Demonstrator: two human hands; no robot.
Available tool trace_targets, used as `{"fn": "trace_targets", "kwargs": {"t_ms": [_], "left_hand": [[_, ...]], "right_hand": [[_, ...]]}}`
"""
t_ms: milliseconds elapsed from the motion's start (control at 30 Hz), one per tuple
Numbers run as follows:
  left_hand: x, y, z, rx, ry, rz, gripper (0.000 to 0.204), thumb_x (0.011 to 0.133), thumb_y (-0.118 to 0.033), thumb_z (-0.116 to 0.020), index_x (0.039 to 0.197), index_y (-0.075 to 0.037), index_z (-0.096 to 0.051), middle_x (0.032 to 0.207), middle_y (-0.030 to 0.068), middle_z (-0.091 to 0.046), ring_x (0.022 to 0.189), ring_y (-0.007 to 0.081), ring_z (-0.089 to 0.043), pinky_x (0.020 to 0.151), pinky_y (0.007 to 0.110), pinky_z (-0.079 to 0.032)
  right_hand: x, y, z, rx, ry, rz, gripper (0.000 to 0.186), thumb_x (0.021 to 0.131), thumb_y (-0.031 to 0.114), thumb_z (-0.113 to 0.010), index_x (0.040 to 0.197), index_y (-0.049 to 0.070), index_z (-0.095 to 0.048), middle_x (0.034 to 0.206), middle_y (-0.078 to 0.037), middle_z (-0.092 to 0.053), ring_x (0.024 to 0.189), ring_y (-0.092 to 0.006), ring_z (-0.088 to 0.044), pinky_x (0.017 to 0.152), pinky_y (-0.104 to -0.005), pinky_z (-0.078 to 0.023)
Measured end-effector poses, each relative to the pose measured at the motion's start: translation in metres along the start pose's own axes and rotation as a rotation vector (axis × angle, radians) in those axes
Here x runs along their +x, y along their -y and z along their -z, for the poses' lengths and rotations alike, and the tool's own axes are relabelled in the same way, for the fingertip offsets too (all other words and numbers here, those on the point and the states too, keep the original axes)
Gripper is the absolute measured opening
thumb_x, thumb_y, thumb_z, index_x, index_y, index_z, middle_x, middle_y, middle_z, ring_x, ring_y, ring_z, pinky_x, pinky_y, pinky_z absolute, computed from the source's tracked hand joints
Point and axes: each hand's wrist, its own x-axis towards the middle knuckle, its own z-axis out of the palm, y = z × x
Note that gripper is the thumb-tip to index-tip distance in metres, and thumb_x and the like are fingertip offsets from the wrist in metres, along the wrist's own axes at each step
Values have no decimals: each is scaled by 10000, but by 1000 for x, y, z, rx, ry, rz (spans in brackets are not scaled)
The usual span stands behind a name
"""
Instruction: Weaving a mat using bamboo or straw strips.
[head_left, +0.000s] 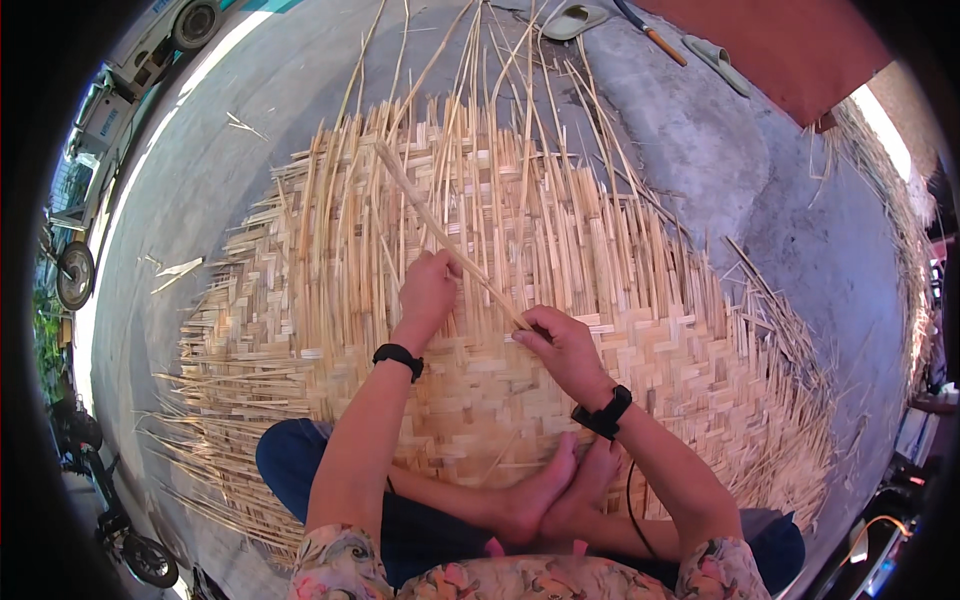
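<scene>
A long pale bamboo strip (pixel 415 202) runs slantwise above a woven bamboo mat (pixel 480 385). My right hand (pixel 565 345) pinches the near end of this strip between thumb and fingers. Farther up its length, my left hand (pixel 430 292) is closed at the strip, its fingertips partly hidden by the back of the hand. The mat's near part is tightly woven in a zigzag pattern. Beyond my hands, many loose strips (pixel 345 235) lie side by side, pointing away from me, with some long ends reaching past the far edge.
I sit cross-legged and barefoot on the mat. On the concrete floor (pixel 690 140) beyond lie a knife with a wooden handle (pixel 665 46) and a pair of slippers (pixel 718 66). Loose bamboo strips (pixel 775 305) pile at the right edge. Parked vehicles (pixel 75 275) stand at far left.
</scene>
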Motion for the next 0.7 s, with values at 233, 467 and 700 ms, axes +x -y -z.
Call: {"fn": "trace_targets", "kwargs": {"t_ms": [233,467,700], "left_hand": [[28,-8,-9,209,41,38,136,766,-89,-691,815,28,-638,879,154,-659,804,310,-672,689,412,-539],[18,-16,25,-881,441,300,177,771,-93,-754,819,21,-627,720,67,-640,651,147,-619,600,300,-499],[0,-6,24,-683,405,289,252,811,-67,-721,987,8,-557,828,55,-615,676,125,-574,568,286,-471]], "right_hand": [[1,-7,-8,34,-40,-4,137,883,83,-706,975,14,-632,816,-31,-613,737,-97,-557,692,-250,-481],[0,-17,-5,77,-66,78,143,874,110,-706,961,28,-628,818,-78,-594,700,-180,-581,660,-284,-483],[0,-8,-11,46,-72,75,114,876,44,-707,969,6,-652,884,-29,-626,831,-89,-610,752,-244,-523]]}}
